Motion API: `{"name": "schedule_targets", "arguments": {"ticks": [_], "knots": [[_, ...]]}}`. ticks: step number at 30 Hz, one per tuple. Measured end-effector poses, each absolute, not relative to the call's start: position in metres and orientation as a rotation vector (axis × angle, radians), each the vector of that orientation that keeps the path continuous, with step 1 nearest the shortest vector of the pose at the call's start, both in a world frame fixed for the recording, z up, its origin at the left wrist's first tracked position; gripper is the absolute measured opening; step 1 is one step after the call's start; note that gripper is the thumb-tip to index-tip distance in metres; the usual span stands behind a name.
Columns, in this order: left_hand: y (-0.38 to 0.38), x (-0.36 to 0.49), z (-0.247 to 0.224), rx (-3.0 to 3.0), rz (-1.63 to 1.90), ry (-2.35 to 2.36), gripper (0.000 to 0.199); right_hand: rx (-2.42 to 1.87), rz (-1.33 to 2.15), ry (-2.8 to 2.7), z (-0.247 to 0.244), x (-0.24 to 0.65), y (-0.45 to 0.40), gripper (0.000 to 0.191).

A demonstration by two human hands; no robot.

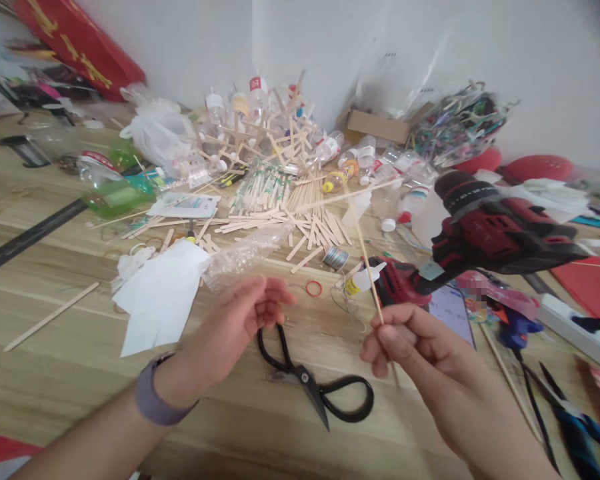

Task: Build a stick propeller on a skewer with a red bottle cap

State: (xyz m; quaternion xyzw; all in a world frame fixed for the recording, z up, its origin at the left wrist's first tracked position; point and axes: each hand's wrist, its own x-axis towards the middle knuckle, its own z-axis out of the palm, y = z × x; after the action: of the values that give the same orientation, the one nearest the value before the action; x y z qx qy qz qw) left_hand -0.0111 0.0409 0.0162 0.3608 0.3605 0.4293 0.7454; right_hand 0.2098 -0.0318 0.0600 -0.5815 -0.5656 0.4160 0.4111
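Observation:
My right hand [415, 347] pinches a thin wooden stick [365, 257], which points up and away over the table. My left hand [240, 327] is raised with its fingers loosely curled and apart, and nothing shows in it. Between and below my hands lie black-handled scissors [304, 377] with their blades spread. Beyond my left hand are white paper pieces [163, 293] and a clear crushed plastic bottle [250, 253]. A small red rubber band [314, 288] rests on the table near the scissors.
Flat wooden sticks [320, 230] lie in a heap at the centre, with plastic bottles behind. A red and black power drill [500, 227] stands at the right, near pliers [570, 413] and a power strip [580, 333]. A green bottle [115, 193] lies at the left.

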Motion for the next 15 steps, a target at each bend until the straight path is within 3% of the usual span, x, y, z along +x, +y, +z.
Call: {"name": "schedule_targets", "arguments": {"ticks": [7,12,15], "knots": [[0.020,-0.007,0.031,1.323,0.448,0.778,0.035,-1.155,1.370,-1.143,0.048,0.159,-0.003,0.024],[0.012,-0.013,0.037,1.512,0.385,0.925,0.021,-1.209,1.323,-1.213,0.034,0.146,0.008,0.026],[0.010,-0.022,0.031,1.639,0.399,1.043,0.029,-1.311,1.215,-1.507,0.025,0.151,0.007,0.024]]}}
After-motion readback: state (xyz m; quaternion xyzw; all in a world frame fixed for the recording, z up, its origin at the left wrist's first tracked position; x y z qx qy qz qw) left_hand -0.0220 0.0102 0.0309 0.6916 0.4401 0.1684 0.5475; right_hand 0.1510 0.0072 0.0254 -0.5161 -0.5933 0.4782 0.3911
